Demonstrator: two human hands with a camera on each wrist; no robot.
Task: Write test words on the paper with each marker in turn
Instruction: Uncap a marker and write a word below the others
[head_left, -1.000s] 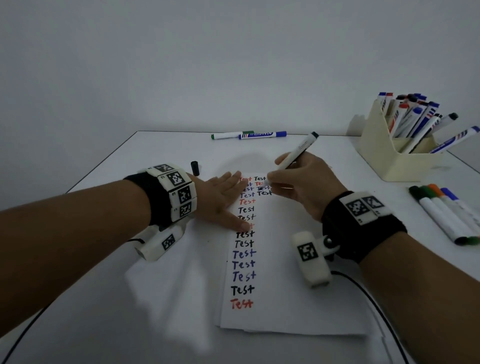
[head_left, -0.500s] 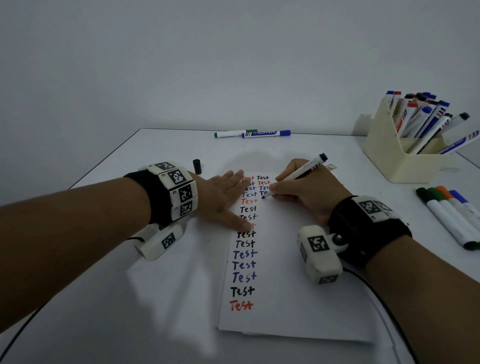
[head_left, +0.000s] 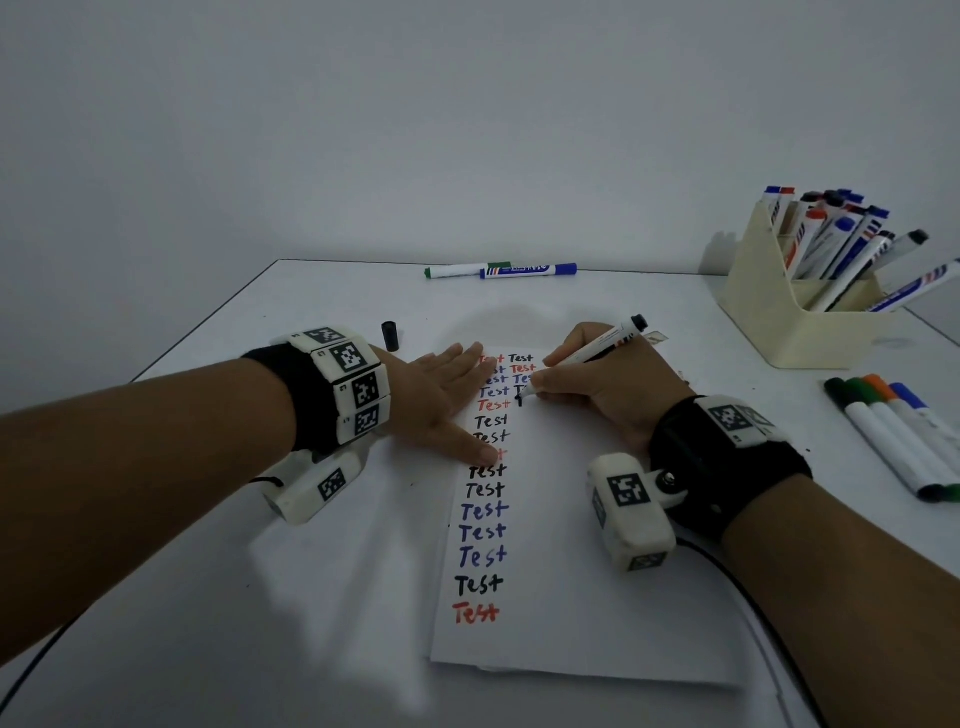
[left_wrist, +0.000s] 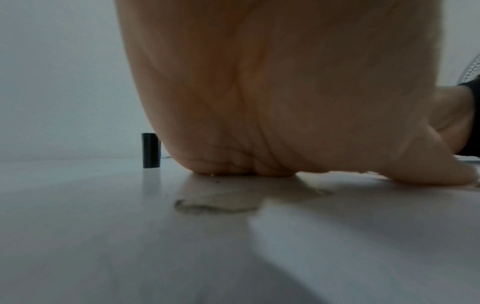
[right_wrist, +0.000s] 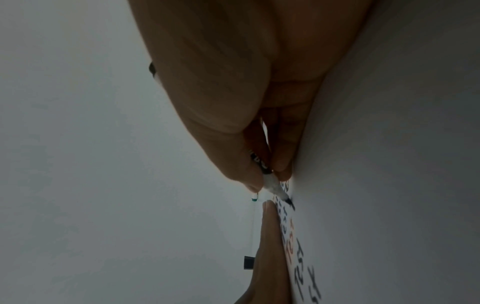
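A white paper (head_left: 582, 597) lies on the table, with a column of "Test" words in black, blue and red and a short second column at its top. My right hand (head_left: 597, 395) pinches a black marker (head_left: 597, 351), its tip touching the paper where a fresh black stroke shows below the second column. The marker tip (right_wrist: 287, 200) shows between thumb and fingers in the right wrist view. My left hand (head_left: 447, 400) lies flat on the paper's left edge, fingers straight. The marker's black cap (head_left: 390, 336) stands upright behind the left hand, also seen as the cap (left_wrist: 150, 150).
A cream holder (head_left: 789, 317) full of markers stands at the back right. Several capped markers (head_left: 893, 441) lie at the right edge. A green marker (head_left: 457, 270) and a blue marker (head_left: 530, 270) lie at the table's far edge.
My right hand has come down from above the paper and lowered the marker tip onto it, then shifted slightly down to a new line. The left hand has not moved.
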